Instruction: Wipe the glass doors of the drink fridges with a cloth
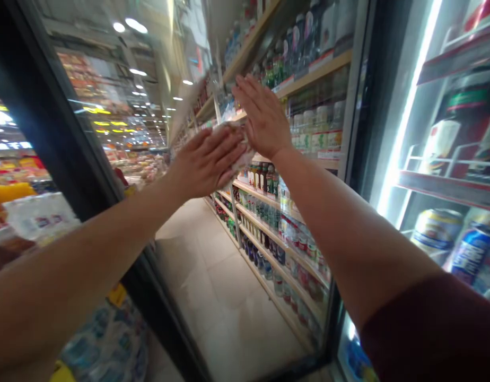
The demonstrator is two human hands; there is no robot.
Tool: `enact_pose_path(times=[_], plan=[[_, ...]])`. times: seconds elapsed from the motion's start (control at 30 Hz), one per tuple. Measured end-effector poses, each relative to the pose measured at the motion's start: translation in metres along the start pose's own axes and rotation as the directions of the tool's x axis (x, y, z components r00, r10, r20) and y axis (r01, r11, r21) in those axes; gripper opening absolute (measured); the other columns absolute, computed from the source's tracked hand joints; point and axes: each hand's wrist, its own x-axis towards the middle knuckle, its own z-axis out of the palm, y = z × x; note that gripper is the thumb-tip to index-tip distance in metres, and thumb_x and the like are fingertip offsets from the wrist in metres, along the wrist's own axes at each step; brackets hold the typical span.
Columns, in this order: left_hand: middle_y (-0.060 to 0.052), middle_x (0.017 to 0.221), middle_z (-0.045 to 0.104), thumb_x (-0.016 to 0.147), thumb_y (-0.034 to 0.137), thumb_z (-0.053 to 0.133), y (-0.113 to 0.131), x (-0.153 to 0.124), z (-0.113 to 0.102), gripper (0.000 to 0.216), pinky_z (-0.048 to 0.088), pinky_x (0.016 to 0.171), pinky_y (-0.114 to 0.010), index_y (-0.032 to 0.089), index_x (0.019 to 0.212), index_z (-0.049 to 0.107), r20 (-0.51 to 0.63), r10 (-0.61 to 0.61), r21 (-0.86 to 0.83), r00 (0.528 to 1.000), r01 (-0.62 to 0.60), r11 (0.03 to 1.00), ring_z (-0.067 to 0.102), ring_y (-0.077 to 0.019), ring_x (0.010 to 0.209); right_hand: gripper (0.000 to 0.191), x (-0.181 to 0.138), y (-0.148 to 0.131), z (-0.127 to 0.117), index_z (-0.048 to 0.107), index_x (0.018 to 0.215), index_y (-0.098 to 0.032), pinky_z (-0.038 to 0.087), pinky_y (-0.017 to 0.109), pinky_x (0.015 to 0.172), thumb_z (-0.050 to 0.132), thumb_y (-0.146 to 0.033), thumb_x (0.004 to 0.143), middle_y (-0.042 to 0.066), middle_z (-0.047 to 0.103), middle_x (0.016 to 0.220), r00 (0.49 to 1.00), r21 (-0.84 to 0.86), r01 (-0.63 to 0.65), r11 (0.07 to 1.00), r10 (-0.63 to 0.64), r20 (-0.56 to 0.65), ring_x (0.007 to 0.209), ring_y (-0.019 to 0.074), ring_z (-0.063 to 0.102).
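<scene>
Black-framed glass door (213, 297) takes up most of your view, slanting away from you. Shelves of bottled drinks (264, 233) show in its pane; lit drinks cooler (447, 188) stands at your right.

Technique, as judged: keep pressure light and even, palm level with the pane, cloth bunched enough to stay under your fingers. Steady passes should serve better than hard pushes.

Left hand (205, 162): fingers extended, slightly parted, laid over the cloth; whether they grip or merely press it, cannot tell. Right hand (264, 114): raised just beside it, flat, fingers straight and nearly together; contact with the glass is unclear. Pale, crumpled cloth (245, 154): partly under your left fingertips, just below your right hand.
</scene>
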Motion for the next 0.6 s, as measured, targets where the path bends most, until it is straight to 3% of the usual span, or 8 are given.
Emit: enact_pose_path(times=[0.1, 0.2, 0.27, 0.33, 0.4, 0.47, 0.53, 0.6], plan=[[0.008, 0.168, 0.014, 0.099, 0.056, 0.037, -0.028, 0.005, -0.017, 0.064, 0.003, 0.129, -0.053, 0.029, 0.157, 0.028, -0.092, -0.156, 0.072, 0.983, 0.162, 0.984, 0.010, -0.0223, 0.156, 0.062, -0.001, -0.002, -0.001, 0.040, 0.152, -0.025, 0.023, 0.040, 0.130, 0.032, -0.013, 0.092, -0.005, 0.035, 0.162, 0.999, 0.012, -0.036, 0.999, 0.036, 0.020, 0.154, 0.0118, 0.025], [0.006, 0.170, 0.004, 0.099, 0.056, 0.035, -0.052, 0.007, -0.022, 0.072, -0.001, 0.129, -0.056, 0.023, 0.160, 0.018, -0.281, -0.415, 0.101, 0.865, 0.457, 0.884, 0.002, -0.0254, 0.156, 0.061, -0.003, -0.002, 0.003, 0.039, 0.152, -0.027, 0.024, 0.044, 0.129, 0.028, -0.015, 0.093, -0.006, 0.036, 0.162, 0.997, 0.042, -0.073, 0.996, 0.073, 0.002, 0.154, 0.0104, 0.023], [0.001, 0.170, 0.002, 0.100, 0.054, 0.034, -0.042, 0.002, -0.012, 0.072, 0.001, 0.128, -0.058, 0.020, 0.161, 0.015, -0.336, -0.476, 0.093, 0.813, 0.532, 0.842, -0.001, -0.0266, 0.156, 0.059, -0.004, 0.000, 0.007, 0.037, 0.153, -0.024, 0.023, 0.047, 0.128, 0.028, -0.019, 0.094, -0.003, 0.035, 0.163, 0.971, 0.038, -0.216, 0.976, 0.218, -0.096, 0.153, 0.0127, 0.024], [-0.001, 0.170, 0.006, 0.101, 0.050, 0.033, -0.017, -0.007, 0.001, 0.068, 0.004, 0.128, -0.056, 0.021, 0.160, 0.018, -0.302, -0.376, 0.102, 0.876, 0.421, 0.901, -0.001, -0.0254, 0.157, 0.059, -0.004, 0.002, 0.012, 0.033, 0.155, -0.018, 0.022, 0.054, 0.127, 0.028, -0.022, 0.096, 0.002, 0.032, 0.164, 0.873, 0.056, -0.426, 0.903, 0.426, -0.237, 0.153, 0.0191, 0.025], [0.001, 0.168, 0.017, 0.101, 0.050, 0.035, 0.005, -0.015, 0.010, 0.062, 0.011, 0.129, -0.051, 0.025, 0.158, 0.026, -0.147, -0.107, 0.101, 0.983, 0.123, 0.987, 0.008, -0.0217, 0.157, 0.058, -0.002, 0.003, 0.016, 0.032, 0.155, -0.015, 0.020, 0.063, 0.124, 0.028, -0.024, 0.098, 0.005, 0.030, 0.165, 0.782, 0.081, -0.557, 0.827, 0.554, -0.284, 0.152, 0.0255, 0.024], [0.005, 0.166, 0.026, 0.101, 0.050, 0.039, 0.006, -0.019, 0.007, 0.058, 0.014, 0.129, -0.048, 0.032, 0.155, 0.031, -0.020, 0.101, 0.084, 0.995, -0.099, 0.992, 0.015, -0.0191, 0.156, 0.055, 0.000, 0.003, 0.016, 0.032, 0.154, -0.021, 0.016, 0.066, 0.124, 0.026, -0.027, 0.100, 0.001, 0.028, 0.166, 0.774, 0.065, -0.590, 0.805, 0.587, -0.236, 0.153, 0.0261, 0.019], [0.007, 0.167, 0.021, 0.101, 0.050, 0.039, -0.018, -0.016, -0.005, 0.059, 0.008, 0.129, -0.049, 0.034, 0.157, 0.027, -0.042, 0.072, 0.117, 0.996, -0.067, 0.991, 0.014, -0.0188, 0.156, 0.052, 0.002, 0.002, 0.014, 0.031, 0.154, -0.027, 0.013, 0.064, 0.126, 0.021, -0.033, 0.103, -0.003, 0.025, 0.167, 0.788, 0.036, -0.593, 0.805, 0.588, -0.183, 0.154, 0.0238, 0.015], [0.008, 0.169, 0.007, 0.101, 0.050, 0.038, -0.051, -0.011, -0.015, 0.064, -0.002, 0.129, -0.049, 0.031, 0.159, 0.018, -0.190, -0.124, 0.153, 0.974, 0.154, 0.976, 0.004, -0.0200, 0.156, 0.053, 0.003, 0.001, 0.013, 0.027, 0.155, -0.025, 0.012, 0.065, 0.126, 0.015, -0.037, 0.105, -0.002, 0.022, 0.168, 0.797, 0.025, -0.585, 0.811, 0.580, -0.167, 0.153, 0.0245, 0.013]])
